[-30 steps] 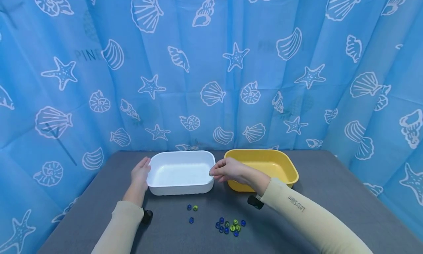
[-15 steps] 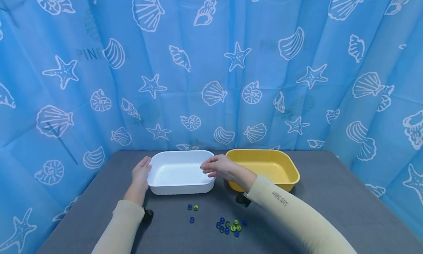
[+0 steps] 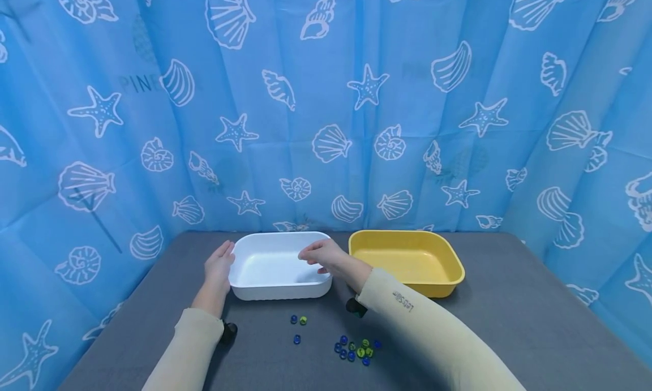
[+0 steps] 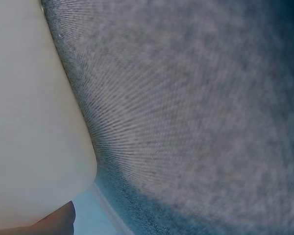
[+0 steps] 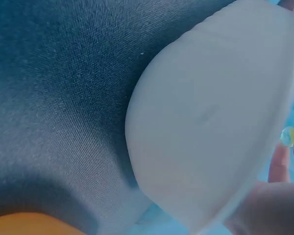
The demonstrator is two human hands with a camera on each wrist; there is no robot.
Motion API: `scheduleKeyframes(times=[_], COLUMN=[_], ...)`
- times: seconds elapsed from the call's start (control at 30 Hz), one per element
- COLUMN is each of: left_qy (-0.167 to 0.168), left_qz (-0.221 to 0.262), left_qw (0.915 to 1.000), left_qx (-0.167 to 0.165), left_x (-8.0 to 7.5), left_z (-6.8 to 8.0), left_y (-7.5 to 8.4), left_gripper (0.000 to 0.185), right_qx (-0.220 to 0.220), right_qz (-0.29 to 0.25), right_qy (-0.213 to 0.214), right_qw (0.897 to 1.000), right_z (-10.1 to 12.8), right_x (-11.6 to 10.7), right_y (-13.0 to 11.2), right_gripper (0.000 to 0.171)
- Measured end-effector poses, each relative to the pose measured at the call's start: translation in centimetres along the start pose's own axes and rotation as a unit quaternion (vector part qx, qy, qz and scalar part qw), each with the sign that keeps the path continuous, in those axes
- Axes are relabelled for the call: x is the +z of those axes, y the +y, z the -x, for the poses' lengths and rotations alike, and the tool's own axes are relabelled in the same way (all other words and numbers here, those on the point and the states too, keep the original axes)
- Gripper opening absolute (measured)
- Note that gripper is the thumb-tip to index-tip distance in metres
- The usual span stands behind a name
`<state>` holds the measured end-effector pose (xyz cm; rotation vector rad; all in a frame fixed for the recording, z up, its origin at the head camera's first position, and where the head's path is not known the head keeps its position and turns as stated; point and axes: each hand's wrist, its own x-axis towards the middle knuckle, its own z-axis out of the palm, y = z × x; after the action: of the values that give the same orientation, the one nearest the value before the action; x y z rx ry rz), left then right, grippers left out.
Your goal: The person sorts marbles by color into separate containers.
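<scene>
Marble pinched in right hand grip over white tray, left hand flat against tray side

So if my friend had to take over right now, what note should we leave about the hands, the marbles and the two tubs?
Left hand: flat against the left end of the white tub, steadying it, holding nothing.
Right hand: over the white tub's right side, pinching a small marble at the fingertips.
Marbles: a cluster of blue and green ones and three loose ones lie on the grey table, in front of the tubs.
Yellow tub: right of the white one, nothing visible inside.
Done: no marble visible in either tub.
Left: probably drop this marble, then the rest.
</scene>
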<state>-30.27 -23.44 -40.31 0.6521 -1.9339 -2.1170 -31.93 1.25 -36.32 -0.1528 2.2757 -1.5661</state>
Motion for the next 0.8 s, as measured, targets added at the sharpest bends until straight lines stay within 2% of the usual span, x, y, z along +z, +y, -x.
scheduleKeyframes(times=[0.2,0.33,0.37,0.53,0.6,0.7,0.8], left_qy=[0.006,0.003,0.002,0.000,0.001,0.000,0.002], left_qz=[0.002,0.015,0.019,0.018,0.009,0.002,0.005], left_qw=[1.0000,0.9999,0.9998,0.9998,0.9999,1.0000,1.0000], left_qx=[0.002,0.002,0.001,-0.004,-0.004,-0.002,0.001], left_x=[0.0,0.0,0.0,0.0,-0.1,-0.1,-0.1], left_z=[-0.3,-0.6,-0.6,-0.6,-0.6,-0.6,-0.6], left_y=[-0.2,-0.3,-0.3,-0.3,-0.3,-0.4,-0.4], left_gripper=[0.049,0.049,0.049,0.049,0.049,0.049,0.049], right_qx=[0.039,0.058,0.064,0.095,0.105,0.111,0.114], right_qz=[0.029,0.076,0.090,0.163,0.180,0.183,0.171], right_qy=[0.009,0.018,0.023,0.037,0.040,0.053,0.062], right_qw=[0.999,0.995,0.994,0.981,0.977,0.975,0.977], right_z=[-1.9,-3.4,-3.8,-5.8,-6.2,-6.4,-6.5], right_x=[1.1,1.7,1.9,3.0,3.4,3.7,3.7], right_y=[0.5,1.0,1.1,2.1,2.4,2.6,2.6], right_gripper=[0.014,0.011,0.014,0.049,0.054,0.050,0.038])
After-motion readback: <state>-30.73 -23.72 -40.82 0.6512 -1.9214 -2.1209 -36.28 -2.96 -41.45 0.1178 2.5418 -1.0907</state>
